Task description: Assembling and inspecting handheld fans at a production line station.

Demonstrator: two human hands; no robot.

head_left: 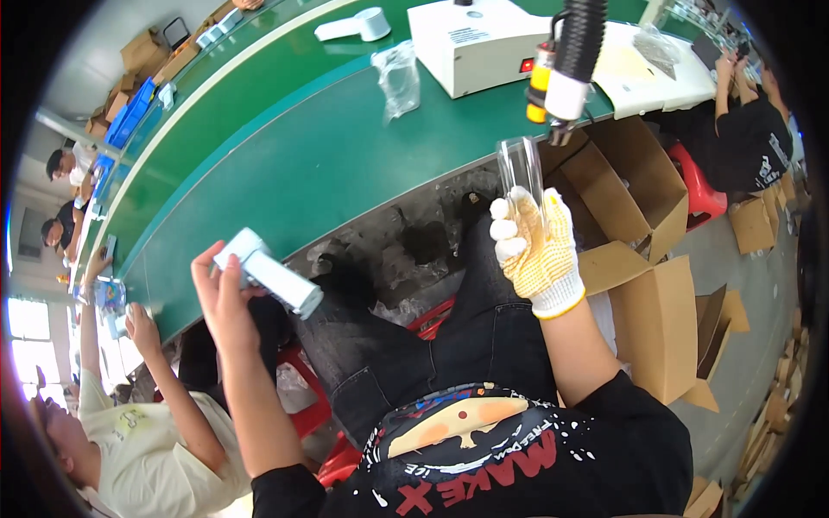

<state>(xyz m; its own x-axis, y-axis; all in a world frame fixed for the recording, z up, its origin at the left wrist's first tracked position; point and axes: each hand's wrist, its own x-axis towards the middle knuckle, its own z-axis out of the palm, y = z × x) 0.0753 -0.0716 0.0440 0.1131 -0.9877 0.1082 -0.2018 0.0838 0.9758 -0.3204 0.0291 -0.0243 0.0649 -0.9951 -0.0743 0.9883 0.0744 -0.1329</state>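
My bare left hand (226,302) is closed round one end of a pale blue-white plastic part (283,281), a short handle with a wider head, held over my lap near the bench edge. On my right hand (546,259) is a white knit glove with yellow dots. Its fingers are wrapped round a clear, see-through cylinder (521,164), held upright with the upper end sticking out above the fingers. Just above that cylinder hangs a nozzle (563,97) with a white and yellow fitting on a black ribbed hose (580,39).
On the green bench (345,164) stand a white machine box (475,52) with a red switch, a clear plastic bag (397,79) and a white scoop-shaped part (356,28). Open cardboard boxes (656,319) are at my right. A co-worker (155,440) sits close at my left.
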